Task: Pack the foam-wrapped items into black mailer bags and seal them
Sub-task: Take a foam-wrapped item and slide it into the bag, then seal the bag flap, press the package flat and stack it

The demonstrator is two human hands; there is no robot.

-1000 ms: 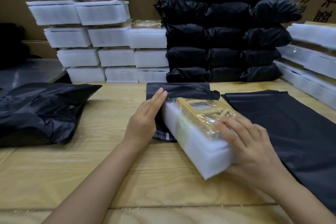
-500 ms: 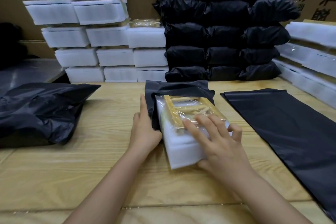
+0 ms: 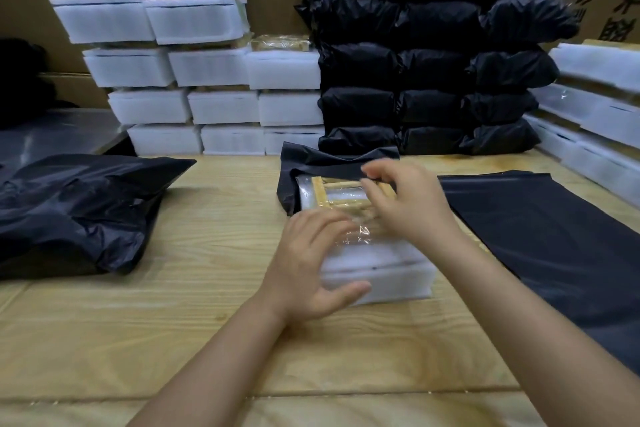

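Note:
A foam-wrapped item [image 3: 388, 274], white foam around a wooden frame under clear film, lies on the wooden table [image 3: 190, 329]. Its far end sits inside the mouth of a black mailer bag [image 3: 294, 180]. My left hand [image 3: 311, 263] rests on the item's near left corner, fingers lying over the top and thumb against the near face. My right hand [image 3: 405, 204] reaches over the item and pinches the upper lip of the bag's mouth. Both hands are blurred.
Flat black mailer bags [image 3: 554, 236] lie to the right. A crumpled black bag pile [image 3: 76, 208] sits at the left. Stacked foam-wrapped items [image 3: 221, 107] and packed black parcels [image 3: 433, 80] line the back; more foam items [image 3: 595, 121] stand at the right edge.
The item has slid farther into the bag's mouth. My left hand left the bag's side for the item's near corner. My right hand moved from the item up to the bag's upper lip.

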